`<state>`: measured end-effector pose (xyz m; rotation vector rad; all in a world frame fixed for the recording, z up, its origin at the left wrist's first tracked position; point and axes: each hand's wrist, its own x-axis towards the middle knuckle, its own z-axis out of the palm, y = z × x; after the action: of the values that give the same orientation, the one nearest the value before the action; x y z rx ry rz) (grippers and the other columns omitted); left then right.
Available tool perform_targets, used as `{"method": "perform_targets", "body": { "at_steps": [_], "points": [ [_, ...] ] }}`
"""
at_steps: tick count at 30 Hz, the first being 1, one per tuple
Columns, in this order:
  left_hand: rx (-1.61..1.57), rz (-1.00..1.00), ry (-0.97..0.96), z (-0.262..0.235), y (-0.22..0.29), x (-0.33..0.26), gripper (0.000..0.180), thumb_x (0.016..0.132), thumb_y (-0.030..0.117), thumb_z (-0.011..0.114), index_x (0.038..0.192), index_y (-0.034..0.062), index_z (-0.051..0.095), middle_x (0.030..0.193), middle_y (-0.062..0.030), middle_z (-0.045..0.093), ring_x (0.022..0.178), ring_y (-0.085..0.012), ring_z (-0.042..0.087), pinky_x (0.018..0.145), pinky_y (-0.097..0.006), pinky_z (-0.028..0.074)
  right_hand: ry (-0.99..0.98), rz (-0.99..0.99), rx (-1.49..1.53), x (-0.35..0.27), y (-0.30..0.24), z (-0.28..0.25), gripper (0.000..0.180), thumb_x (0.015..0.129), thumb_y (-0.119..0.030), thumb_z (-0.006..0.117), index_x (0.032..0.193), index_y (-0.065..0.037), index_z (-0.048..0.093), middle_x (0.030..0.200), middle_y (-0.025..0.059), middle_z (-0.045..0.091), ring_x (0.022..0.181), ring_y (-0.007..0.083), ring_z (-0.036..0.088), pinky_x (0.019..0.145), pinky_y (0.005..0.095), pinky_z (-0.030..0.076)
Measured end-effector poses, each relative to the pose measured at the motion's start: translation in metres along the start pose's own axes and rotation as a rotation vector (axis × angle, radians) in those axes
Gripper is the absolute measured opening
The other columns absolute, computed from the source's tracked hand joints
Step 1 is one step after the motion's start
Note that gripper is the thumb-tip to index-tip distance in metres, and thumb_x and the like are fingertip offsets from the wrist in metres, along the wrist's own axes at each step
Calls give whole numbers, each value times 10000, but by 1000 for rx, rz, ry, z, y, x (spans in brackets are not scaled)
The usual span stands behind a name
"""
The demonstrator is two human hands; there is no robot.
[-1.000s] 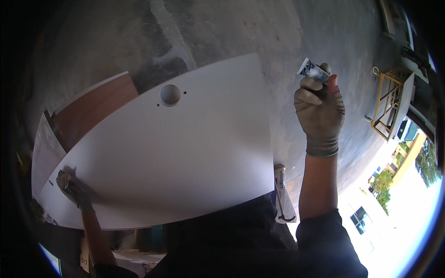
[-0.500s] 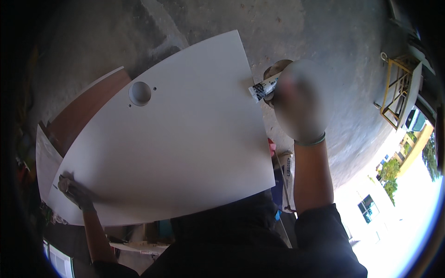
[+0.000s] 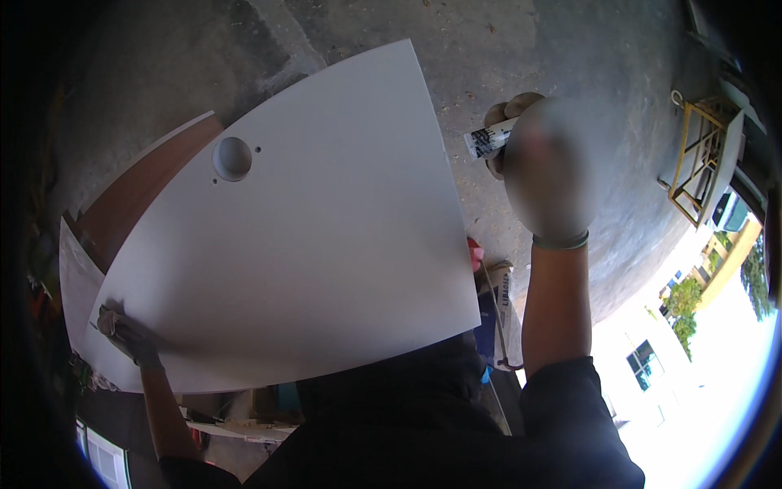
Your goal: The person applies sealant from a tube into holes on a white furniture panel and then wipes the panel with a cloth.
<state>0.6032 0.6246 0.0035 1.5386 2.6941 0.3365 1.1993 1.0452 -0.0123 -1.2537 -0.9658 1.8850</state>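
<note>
A large white panel [image 3: 326, 220] with a curved far edge lies across the view before me. It has a round hole [image 3: 232, 159] with small holes beside it. My left hand [image 3: 130, 338], in a greyish glove, rests on the panel's near left corner with its fingers laid along the surface. Off the panel's right edge, my gloved right hand [image 3: 542, 175] is closed on a white strip with dark print [image 3: 491, 139], perhaps folded sandpaper. That hand is partly blurred. A gap separates the strip from the panel.
A reddish-brown curved panel [image 3: 151, 183] shows behind the white one at left. Right of the panel's near corner stands a white and blue bag [image 3: 501, 314], with a red object [image 3: 475, 254] beside it. A yellow metal frame [image 3: 692, 163] stands far right on the concrete floor [image 3: 366, 28].
My right hand has moved right and slightly away with the strip, off the panel's edge. The left hand stays on the panel, which sits slightly further left and up in view.
</note>
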Motion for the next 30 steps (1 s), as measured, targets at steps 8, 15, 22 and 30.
{"method": "perform_targets", "body": {
  "at_steps": [8,15,22,30],
  "points": [
    [-27,55,28,1,7,1,347,1090,333,353,900,47,399,880,-100,374,831,-239,424,835,-365,405,-365,-179,-402,13,-32,5,312,887,-238,791,1070,-18,666,914,74,692,741,120,632,650,252,512],
    [-71,-90,-2,0,-16,-8,591,1073,560,289,1047,0,477,980,-113,455,937,-260,482,904,-401,406,-403,-181,-516,32,-49,7,272,935,-202,737,1107,-9,655,937,80,687,739,121,627,647,249,514],
    [-32,-189,-26,2,-47,-22,709,1062,600,264,1306,-32,473,1214,-165,499,1183,-315,508,1073,-446,379,-519,-31,-546,37,-60,11,267,920,-196,735,1099,-12,664,917,76,671,724,116,592,629,246,483],
    [-94,-279,-82,0,-80,-30,811,1033,660,294,1430,-37,413,1341,-152,485,1279,-284,483,1103,-439,381,-513,-67,-592,39,-58,16,225,920,-173,735,1069,-19,665,875,61,652,712,122,580,629,254,472]
  ]
}}
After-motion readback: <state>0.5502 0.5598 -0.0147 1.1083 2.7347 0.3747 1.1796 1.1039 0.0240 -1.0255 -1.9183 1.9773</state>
